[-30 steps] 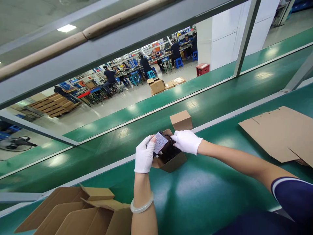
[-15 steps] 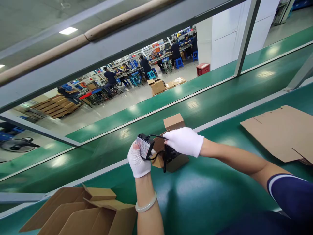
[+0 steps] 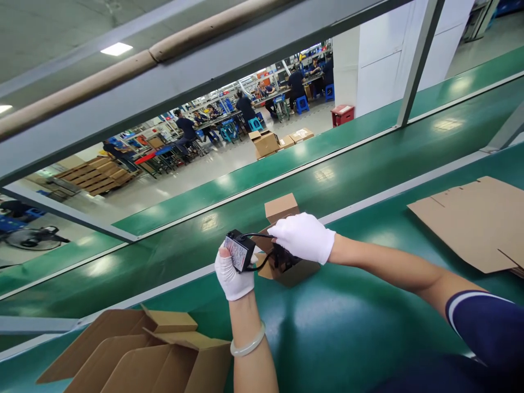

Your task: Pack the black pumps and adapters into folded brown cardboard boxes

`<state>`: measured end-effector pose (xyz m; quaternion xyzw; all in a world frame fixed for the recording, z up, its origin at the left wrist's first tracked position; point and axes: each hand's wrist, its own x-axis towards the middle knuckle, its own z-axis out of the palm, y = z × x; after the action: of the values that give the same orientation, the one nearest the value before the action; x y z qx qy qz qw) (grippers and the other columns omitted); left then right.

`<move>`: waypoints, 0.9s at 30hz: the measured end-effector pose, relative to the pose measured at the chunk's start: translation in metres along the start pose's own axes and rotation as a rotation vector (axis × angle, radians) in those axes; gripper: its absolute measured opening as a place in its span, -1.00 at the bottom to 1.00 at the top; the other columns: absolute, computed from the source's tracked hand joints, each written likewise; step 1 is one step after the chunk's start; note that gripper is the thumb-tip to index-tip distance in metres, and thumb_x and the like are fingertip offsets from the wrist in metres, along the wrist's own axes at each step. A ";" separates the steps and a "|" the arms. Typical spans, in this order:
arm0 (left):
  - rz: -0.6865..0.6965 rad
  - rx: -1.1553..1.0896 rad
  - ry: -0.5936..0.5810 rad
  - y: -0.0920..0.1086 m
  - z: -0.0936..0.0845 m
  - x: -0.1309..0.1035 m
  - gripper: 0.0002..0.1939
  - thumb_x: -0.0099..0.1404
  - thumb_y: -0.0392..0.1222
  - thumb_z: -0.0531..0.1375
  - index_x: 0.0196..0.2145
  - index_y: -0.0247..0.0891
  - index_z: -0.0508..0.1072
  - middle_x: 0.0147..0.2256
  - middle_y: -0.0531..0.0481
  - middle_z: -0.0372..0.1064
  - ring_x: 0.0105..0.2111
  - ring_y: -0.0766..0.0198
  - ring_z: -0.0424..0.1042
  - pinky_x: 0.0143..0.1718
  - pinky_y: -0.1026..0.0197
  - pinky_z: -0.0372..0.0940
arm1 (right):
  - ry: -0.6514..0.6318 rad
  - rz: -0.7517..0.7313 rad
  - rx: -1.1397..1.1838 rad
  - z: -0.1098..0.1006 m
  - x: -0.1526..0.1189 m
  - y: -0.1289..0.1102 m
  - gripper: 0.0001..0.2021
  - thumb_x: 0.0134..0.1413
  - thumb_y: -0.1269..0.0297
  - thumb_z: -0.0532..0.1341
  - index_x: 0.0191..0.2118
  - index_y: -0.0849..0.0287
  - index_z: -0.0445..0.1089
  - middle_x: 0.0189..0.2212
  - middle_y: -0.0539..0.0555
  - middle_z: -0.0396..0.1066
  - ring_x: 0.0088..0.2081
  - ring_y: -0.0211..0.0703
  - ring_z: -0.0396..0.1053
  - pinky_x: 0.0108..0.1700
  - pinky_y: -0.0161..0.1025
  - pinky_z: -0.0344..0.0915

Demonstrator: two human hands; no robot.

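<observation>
A black power adapter with a printed label is gripped in my left hand, which wears a white glove with the thumb tip bare. Black cables run from the adapter toward my right hand. That gloved hand is closed on the cable over an open cardboard box, and more dark cable shows inside the box under it. The right fingertips are partly hidden. The box stands on the green work surface with one flap raised at the back.
Folded-open cardboard boxes lie at the lower left. Flat cardboard sheets rest at the right. Behind a metal rail runs a green conveyor belt. People sit at benches beyond, with cartons on the floor.
My right hand has shifted slightly left with the cable, and the hanging cable end has gone from in front of the box. The adapter stays in my left hand.
</observation>
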<state>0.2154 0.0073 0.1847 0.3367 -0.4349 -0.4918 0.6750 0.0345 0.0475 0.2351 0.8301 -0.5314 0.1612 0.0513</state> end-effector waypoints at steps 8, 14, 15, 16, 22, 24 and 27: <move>0.029 0.273 0.068 -0.006 -0.002 -0.003 -0.50 -0.04 0.20 0.32 -0.36 -0.31 0.43 -0.52 0.09 0.38 -0.64 0.35 0.34 -0.63 0.30 0.28 | -0.203 0.111 0.067 0.054 0.008 0.011 -0.72 0.30 0.16 -0.03 -0.08 0.11 0.36 -0.20 0.09 0.46 -0.19 -0.04 0.43 -0.29 -0.21 0.28; 0.002 0.550 -0.118 -0.016 0.020 -0.009 -0.68 0.03 0.04 0.30 -0.42 -0.30 0.51 -0.45 0.01 0.42 -0.43 0.25 0.39 -0.38 0.26 0.33 | -0.349 0.133 -0.065 0.067 0.005 0.007 -0.77 0.11 0.51 0.05 -0.20 0.39 0.43 -0.27 0.35 0.43 -0.20 0.19 0.40 -0.18 0.07 0.27; 0.004 0.582 -0.149 -0.018 0.022 -0.009 -0.69 0.05 0.05 0.28 -0.42 -0.29 0.51 -0.43 0.01 0.42 -0.41 0.24 0.39 -0.37 0.26 0.32 | -0.356 0.112 -0.076 0.066 0.003 0.007 -0.76 0.09 0.52 0.06 -0.18 0.41 0.43 -0.24 0.39 0.42 -0.15 0.23 0.37 -0.16 0.10 0.25; 0.002 0.611 -0.184 -0.020 0.024 -0.008 -0.68 0.07 0.06 0.26 -0.41 -0.29 0.51 -0.42 0.00 0.42 -0.39 0.23 0.39 -0.35 0.25 0.32 | -0.360 0.083 -0.080 0.065 0.001 0.007 -0.74 0.09 0.50 0.07 -0.14 0.40 0.42 -0.20 0.41 0.40 -0.11 0.26 0.34 -0.14 0.12 0.24; -0.092 0.749 -0.498 -0.036 0.036 0.010 -0.57 0.08 0.16 0.22 -0.41 -0.33 0.55 -0.49 -0.04 0.44 -0.46 0.18 0.38 -0.42 0.21 0.31 | -0.256 -0.149 0.047 0.062 -0.032 0.034 -0.60 0.17 0.14 0.11 -0.04 0.37 0.39 -0.12 0.33 0.39 -0.04 0.11 0.30 0.00 0.00 0.23; -0.115 0.784 -0.590 -0.042 0.040 0.016 -0.55 0.08 0.18 0.20 -0.47 -0.33 0.54 -0.53 -0.03 0.43 -0.49 0.19 0.37 -0.45 0.22 0.28 | -0.147 -0.193 0.106 0.063 -0.047 0.044 -0.57 0.11 0.13 0.18 -0.03 0.41 0.38 -0.05 0.38 0.34 0.03 0.13 0.26 0.07 0.01 0.20; -0.118 0.830 -0.645 -0.050 0.039 0.022 -0.54 0.10 0.20 0.18 -0.50 -0.32 0.53 -0.52 -0.02 0.44 -0.48 0.19 0.38 -0.45 0.23 0.27 | -0.033 -0.237 0.253 0.065 -0.069 0.058 -0.71 0.18 0.28 0.10 -0.07 0.29 0.43 0.02 0.27 0.33 0.12 0.01 0.20 0.13 -0.05 0.17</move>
<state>0.1637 -0.0288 0.1619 0.4310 -0.7591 -0.3938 0.2879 -0.0301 0.0660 0.1469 0.8892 -0.4062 0.2059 -0.0435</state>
